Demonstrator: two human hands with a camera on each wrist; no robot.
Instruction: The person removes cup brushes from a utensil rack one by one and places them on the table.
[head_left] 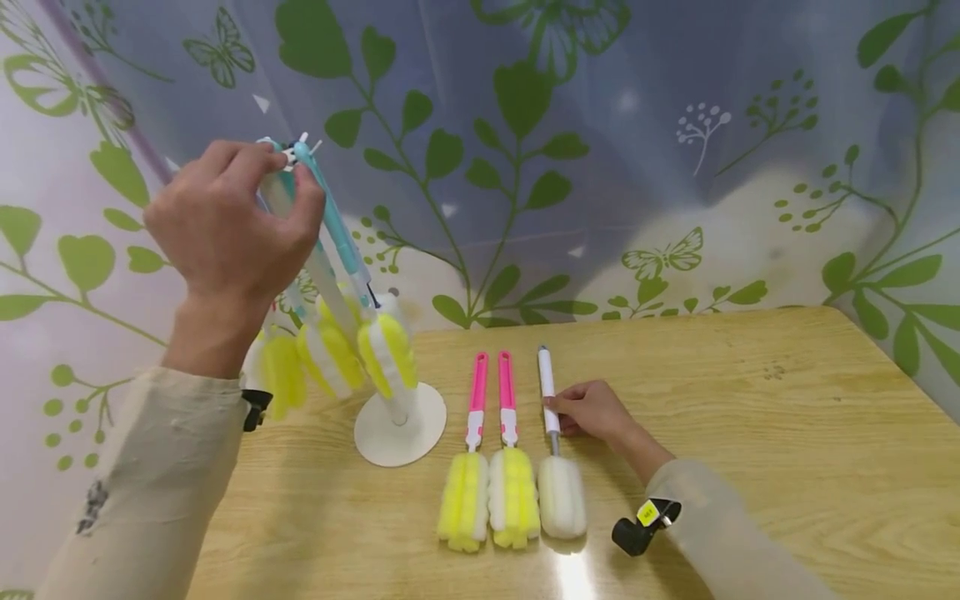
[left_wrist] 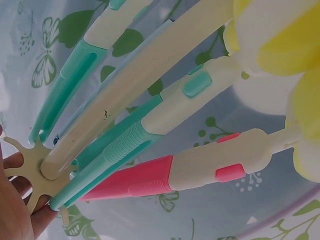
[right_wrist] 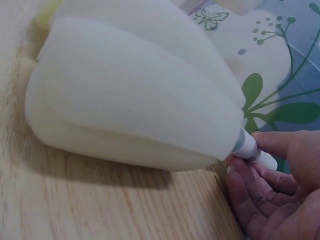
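Note:
My left hand (head_left: 232,217) grips the hooked top (left_wrist: 42,170) of a white stand, whose round base (head_left: 401,450) rests on the table. Sponge brushes hang from its hooks: a teal-handled brush (left_wrist: 125,140) and a pink-handled brush (left_wrist: 150,177) show in the left wrist view, with yellow-and-white heads. Over on the right, my right hand (head_left: 596,410) pinches the white handle of a bottle brush (head_left: 562,496) with a white sponge head; the brush lies on the table. Beside it lie two pink-handled brushes (head_left: 465,500) (head_left: 514,500) with yellow-and-white sponge heads.
The wooden table (head_left: 765,467) reaches back to a curtain (head_left: 645,100) printed with green leaves and butterflies. Bare wood shows right of the white brush. The hanging brush heads (head_left: 386,354) are close to the stand's pole.

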